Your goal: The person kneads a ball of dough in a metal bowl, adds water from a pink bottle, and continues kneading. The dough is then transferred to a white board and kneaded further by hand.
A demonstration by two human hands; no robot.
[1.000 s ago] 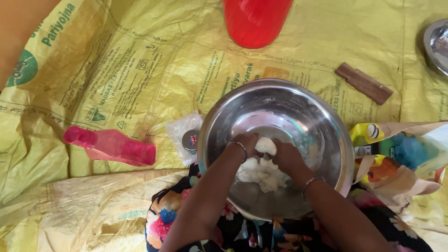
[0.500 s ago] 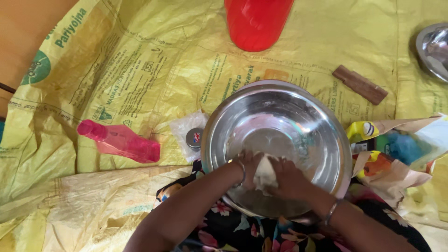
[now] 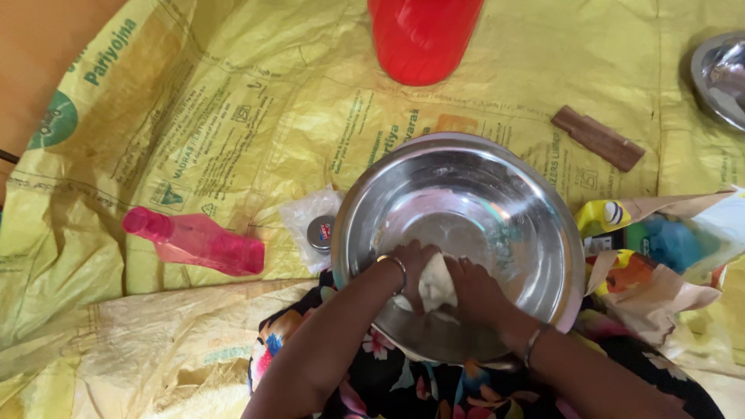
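A wide steel bowl (image 3: 497,186) rests on a yellow printed sheet, its near side over my lap. Inside it, at the near wall, lies a pale lump of dough (image 3: 436,285). My left hand (image 3: 409,269), with a thin bangle at the wrist, presses against the dough's left side. On the dough's right side my right hand (image 3: 479,295) is closed on it. Both hands squeeze the lump between them, and the fingers hide its lower part.
A pink bottle (image 3: 194,243) lies on the sheet to the left. A small round tin on clear plastic (image 3: 319,231) sits beside the bowl. A red container (image 3: 423,35) stands at the far edge. A brown wooden stick (image 3: 597,138), a second steel dish (image 3: 722,74) and crumpled packets (image 3: 652,248) are at the right.
Both hands have drawn the dough back from the bowl's middle to its near wall and gathered it into a tighter lump. The view has shifted slightly.
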